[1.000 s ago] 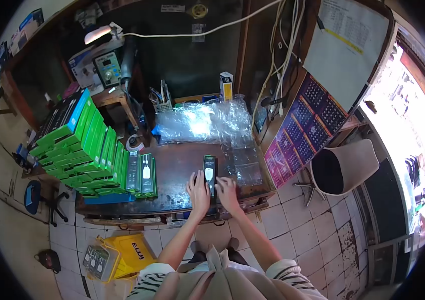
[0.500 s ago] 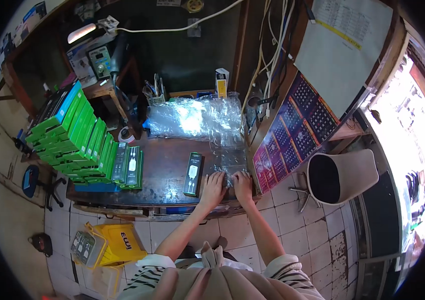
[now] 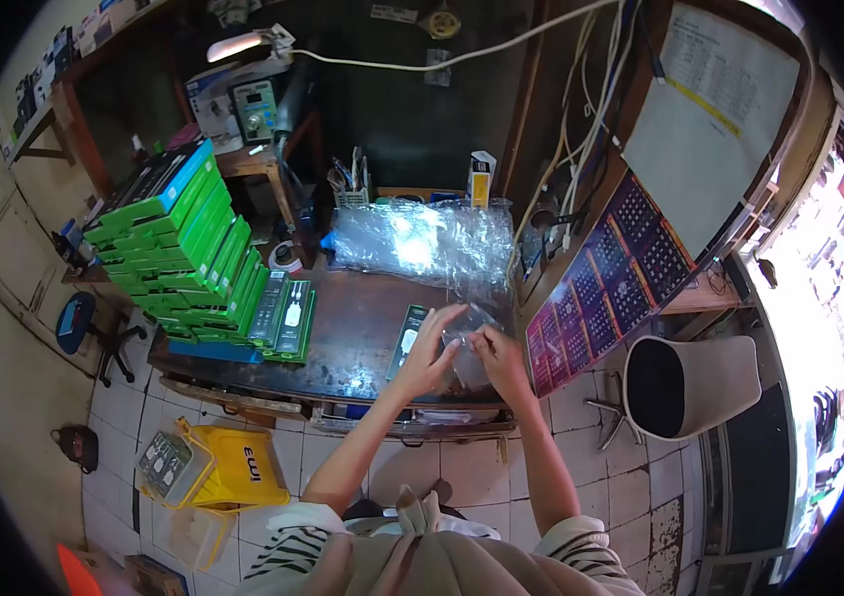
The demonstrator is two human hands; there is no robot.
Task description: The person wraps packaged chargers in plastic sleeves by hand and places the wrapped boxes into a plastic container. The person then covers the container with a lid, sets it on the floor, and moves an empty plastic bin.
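My right hand [image 3: 501,360] pinches a piece of clear plastic film [image 3: 466,336] just above the table's right front part. My left hand [image 3: 426,356] is beside it, thumb and fingers spread apart, fingertips at the film's left edge. Whether the left fingertips touch the film is hard to tell. Under and behind my left hand lies a slim black and green box [image 3: 405,338] with a white charger pictured on it, partly hidden. Further back, a pile of clear plastic wrapping [image 3: 367,241] reflects the light.
Green boxes [image 3: 179,253] stand in a tall stack at the table's left, with black boxes [image 3: 293,313] beside them. A yellow bin [image 3: 228,467] is on the floor, left. A calendar board [image 3: 601,288] and a swivel chair [image 3: 705,382] are on the right.
Both hands have come up off the tabletop with the clear film between them, and the left hand has opened wider. The whole view has shifted, with the scene moving right.
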